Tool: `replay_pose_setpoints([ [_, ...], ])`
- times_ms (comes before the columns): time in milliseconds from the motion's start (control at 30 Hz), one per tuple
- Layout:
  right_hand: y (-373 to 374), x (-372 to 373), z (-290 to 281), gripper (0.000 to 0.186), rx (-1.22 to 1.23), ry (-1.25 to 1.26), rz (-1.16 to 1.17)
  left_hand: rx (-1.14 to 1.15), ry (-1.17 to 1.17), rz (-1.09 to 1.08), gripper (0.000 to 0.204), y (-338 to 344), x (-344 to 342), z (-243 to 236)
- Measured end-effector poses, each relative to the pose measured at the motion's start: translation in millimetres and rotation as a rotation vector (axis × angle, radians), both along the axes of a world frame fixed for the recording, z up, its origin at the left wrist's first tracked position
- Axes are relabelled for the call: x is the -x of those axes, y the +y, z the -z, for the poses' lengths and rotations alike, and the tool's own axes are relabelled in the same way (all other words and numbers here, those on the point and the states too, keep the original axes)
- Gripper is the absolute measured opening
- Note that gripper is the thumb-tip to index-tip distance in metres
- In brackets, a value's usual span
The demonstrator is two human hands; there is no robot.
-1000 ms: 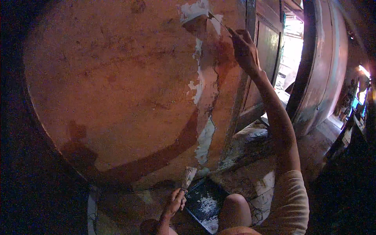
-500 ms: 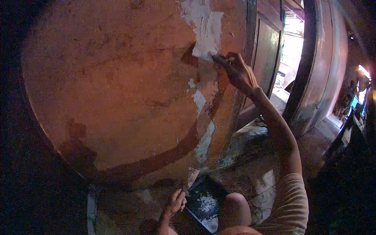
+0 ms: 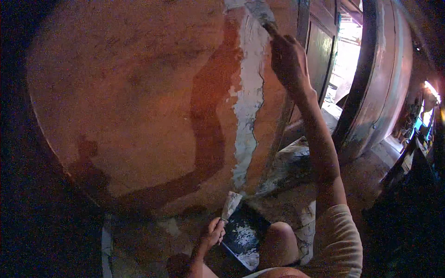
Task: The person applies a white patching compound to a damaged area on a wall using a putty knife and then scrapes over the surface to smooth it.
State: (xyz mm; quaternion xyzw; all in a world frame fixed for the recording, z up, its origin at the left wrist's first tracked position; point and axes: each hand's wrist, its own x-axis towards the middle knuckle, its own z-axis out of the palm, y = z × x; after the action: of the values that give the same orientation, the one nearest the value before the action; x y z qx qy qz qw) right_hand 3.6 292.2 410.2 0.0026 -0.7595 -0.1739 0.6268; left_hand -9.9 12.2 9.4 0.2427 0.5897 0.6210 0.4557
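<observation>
White putty [image 3: 251, 69] seems mostly spread down the wall [image 3: 134, 102] from 12 to 5 o'clock, a thin crack [image 3: 263, 88] beside it looking unfilled, with the right hand [image 3: 289, 62] holding a putty knife [image 3: 261, 14] at 1 and the left hand [image 3: 213, 232] a scraper [image 3: 232, 204] at 6.

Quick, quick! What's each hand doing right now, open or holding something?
Left hand: closed, holding a putty knife, blade up.
Right hand: closed, holding another putty knife up at the wall.
</observation>
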Motion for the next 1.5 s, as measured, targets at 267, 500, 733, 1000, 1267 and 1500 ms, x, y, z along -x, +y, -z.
replay_pose_setpoints([
  [267, 10.4, 21.3, -5.6, 0.019, -0.241, 0.035, 0.035, -0.035, 0.016, 0.053, 0.02, -5.9, 0.3, -4.1],
  [500, 12.0, 32.4, 63.3, 0.034, 0.468, -0.153, -0.011, -0.04, -0.024, 0.107, 0.021, -5.4, -1.3, -13.2],
  [733, -2.1, -21.1, 117.3, 0.045, 0.178, -0.216, 0.312, -0.07, 0.084, 0.128, 0.024, 2.3, -0.8, -16.4],
  [1000, 2.6, 29.5, -39.1, 0.035, -0.1, -0.112, 0.217, -0.06, -0.037, 0.102, 0.022, -0.6, -0.8, -9.7],
  [1267, -3.9, 21.5, 115.7, 0.05, 0.127, -0.252, 0.267, -0.018, 0.031, 0.045, 0.02, -14.5, 5.4, -8.1],
  [1500, -8.8, -17.4, 75.0, 0.04, 0.67, -0.219, -0.019, -0.055, 0.061, 0.09, 0.021, 1.3, 2.3, -1.8],
])
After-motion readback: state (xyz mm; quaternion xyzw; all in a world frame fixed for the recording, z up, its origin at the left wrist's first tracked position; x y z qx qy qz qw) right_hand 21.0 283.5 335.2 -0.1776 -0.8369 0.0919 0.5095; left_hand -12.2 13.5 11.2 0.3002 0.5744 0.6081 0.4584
